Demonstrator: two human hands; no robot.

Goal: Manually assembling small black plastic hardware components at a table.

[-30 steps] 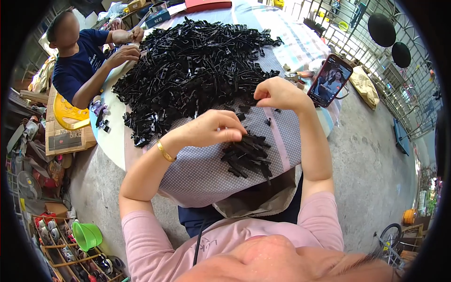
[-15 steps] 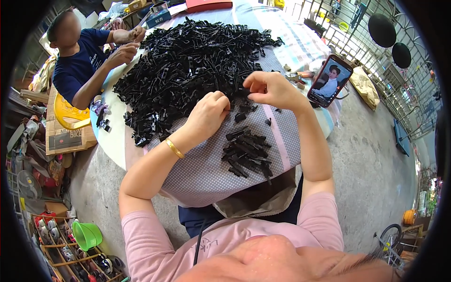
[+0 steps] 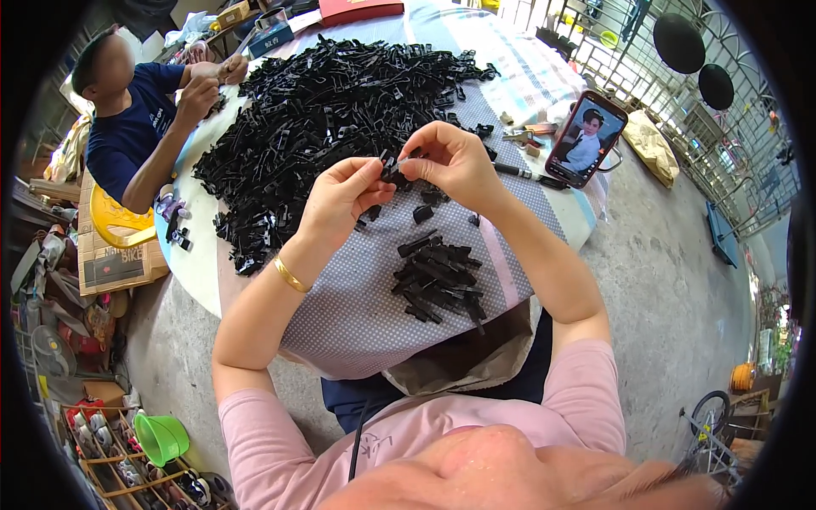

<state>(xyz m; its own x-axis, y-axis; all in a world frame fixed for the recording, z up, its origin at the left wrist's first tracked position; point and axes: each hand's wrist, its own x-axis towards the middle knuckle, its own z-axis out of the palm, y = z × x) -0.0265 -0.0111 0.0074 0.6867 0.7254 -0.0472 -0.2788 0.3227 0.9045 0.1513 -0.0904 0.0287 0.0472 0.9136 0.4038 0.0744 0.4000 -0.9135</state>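
In front of a big heap of black plastic clips (image 3: 314, 127), my two hands meet over the table. My left hand (image 3: 344, 194) pinches a small black clip (image 3: 386, 160) between thumb and fingertips. The fingers of my right hand (image 3: 455, 166) close on the same spot, where a small greyish glint shows; the exact shape of the piece there is partly hidden by my fingers. Below my hands lies a smaller pile of long black clips (image 3: 438, 279), with a few loose black pieces (image 3: 423, 214) between it and the heap.
A phone (image 3: 586, 140) showing a person on its screen stands at the right table edge, near pliers (image 3: 516, 136). Across the left side a co-worker (image 3: 132, 127) sits with both hands raised. An open bag (image 3: 463, 361) hangs at the near table edge by my lap.
Both hands have lifted off the heap's near edge and come together, now holding a small piece between them. A black-handled tool shows beside the phone. The view has shifted slightly.
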